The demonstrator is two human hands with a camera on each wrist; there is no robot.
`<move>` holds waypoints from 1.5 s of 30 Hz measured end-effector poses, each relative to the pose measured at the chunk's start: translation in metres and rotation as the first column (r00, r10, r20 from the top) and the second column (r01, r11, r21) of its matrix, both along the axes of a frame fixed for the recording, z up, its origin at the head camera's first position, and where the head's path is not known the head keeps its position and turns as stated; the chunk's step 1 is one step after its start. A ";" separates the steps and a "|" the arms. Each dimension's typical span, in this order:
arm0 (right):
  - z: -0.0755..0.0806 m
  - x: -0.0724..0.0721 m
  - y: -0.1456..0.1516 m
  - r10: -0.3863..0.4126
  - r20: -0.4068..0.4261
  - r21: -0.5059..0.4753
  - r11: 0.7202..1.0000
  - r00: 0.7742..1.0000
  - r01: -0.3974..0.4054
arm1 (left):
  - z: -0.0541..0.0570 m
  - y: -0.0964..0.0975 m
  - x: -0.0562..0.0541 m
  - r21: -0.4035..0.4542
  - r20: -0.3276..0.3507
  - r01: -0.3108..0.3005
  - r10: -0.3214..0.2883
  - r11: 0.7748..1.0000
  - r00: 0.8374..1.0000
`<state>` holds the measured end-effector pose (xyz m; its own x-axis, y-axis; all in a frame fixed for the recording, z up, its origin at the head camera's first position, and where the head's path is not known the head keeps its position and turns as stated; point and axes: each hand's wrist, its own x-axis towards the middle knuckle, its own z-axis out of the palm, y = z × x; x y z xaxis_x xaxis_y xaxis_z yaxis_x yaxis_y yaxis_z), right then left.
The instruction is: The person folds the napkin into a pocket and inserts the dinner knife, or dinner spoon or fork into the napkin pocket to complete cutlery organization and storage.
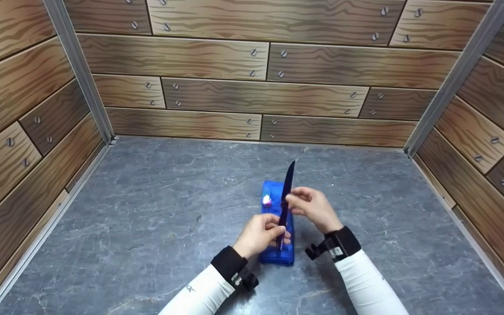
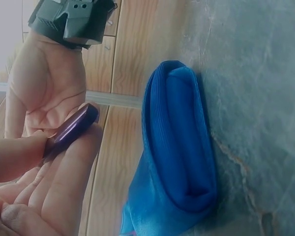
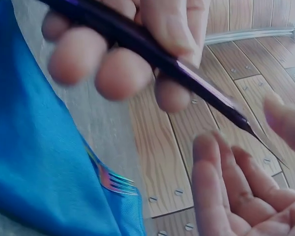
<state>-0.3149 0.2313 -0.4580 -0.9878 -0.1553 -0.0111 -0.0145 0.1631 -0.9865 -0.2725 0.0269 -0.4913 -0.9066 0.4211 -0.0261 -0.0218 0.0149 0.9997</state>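
A dark purple table knife (image 1: 288, 181) is held tilted above a blue fabric pouch (image 1: 273, 188), its blade pointing away from me. My left hand (image 1: 258, 234) pinches the knife's handle between thumb and fingers; the handle's end (image 2: 71, 130) shows in the left wrist view. Beside the blade is my right hand (image 1: 315, 208), and in the right wrist view its thumb and fingers (image 3: 211, 182) stand apart around the blade. Whether they touch it is unclear. The tines of a rainbow-coloured fork (image 3: 115, 182) show at the pouch's far end.
The pouch lies lengthwise on a grey marbled tabletop (image 1: 169, 210). Wood-patterned panels (image 1: 217, 94) enclose the back and both sides, with metal strips (image 1: 79, 65) at the corners. Black camera bands (image 1: 344, 247) sit on both wrists over white sleeves.
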 end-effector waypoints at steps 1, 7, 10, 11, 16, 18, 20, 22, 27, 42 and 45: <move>0.002 -0.001 0.000 -0.029 0.002 -0.014 0.999 1.000 0.029 | 0.001 0.000 0.000 -0.001 0.003 -0.001 0.001 1.000 1.000; 0.018 -0.017 0.000 -0.129 -0.011 -0.032 0.991 0.992 0.128 | 0.000 0.000 0.001 -0.014 -0.003 0.001 -0.001 1.000 1.000; 0.026 -0.023 0.000 -0.120 -0.022 -0.019 0.993 0.993 0.119 | -0.001 0.000 0.001 -0.018 -0.003 0.001 -0.001 1.000 1.000; 0.028 -0.024 0.000 -0.113 -0.021 -0.013 0.994 0.993 0.112 | -0.001 0.001 0.001 -0.019 -0.003 0.001 -0.001 1.000 1.000; 0.033 -0.033 -0.001 -0.077 0.015 0.010 0.997 0.997 0.077 | 0.001 0.002 0.002 -0.018 0.003 -0.006 0.006 1.000 1.000; 0.033 -0.037 -0.001 -0.068 0.027 0.022 0.998 0.997 0.067 | 0.002 0.001 0.002 -0.024 -0.002 -0.007 0.007 1.000 1.000; 0.034 -0.042 -0.001 -0.062 0.039 0.026 0.998 0.997 0.061 | 0.001 -0.001 -0.001 -0.063 -0.029 -0.003 0.001 0.998 1.000; 0.036 -0.049 0.001 -0.062 0.047 0.015 0.998 0.997 0.061 | -0.005 -0.004 -0.009 -0.146 -0.095 -0.002 -0.012 0.989 0.995; 0.044 -0.067 0.007 -0.132 0.038 -0.015 0.991 0.991 0.132 | -0.050 -0.010 -0.042 -0.486 -0.380 -0.088 -0.120 0.870 0.917; 0.030 -0.108 0.009 -0.363 0.018 -0.056 0.930 0.932 0.363 | -0.071 -0.012 -0.038 -0.816 -0.357 -0.078 -0.395 0.572 0.846; 0.025 -0.110 0.008 -0.364 0.022 -0.050 0.930 0.931 0.364 | -0.072 -0.011 -0.038 -0.817 -0.370 -0.090 -0.398 0.570 0.839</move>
<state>-0.4249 0.2393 -0.4334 -0.9764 0.2143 -0.0250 0.0482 0.1034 -0.9935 -0.3109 0.0163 -0.5637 -0.8128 0.5822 -0.0200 0.5162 0.7357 0.4385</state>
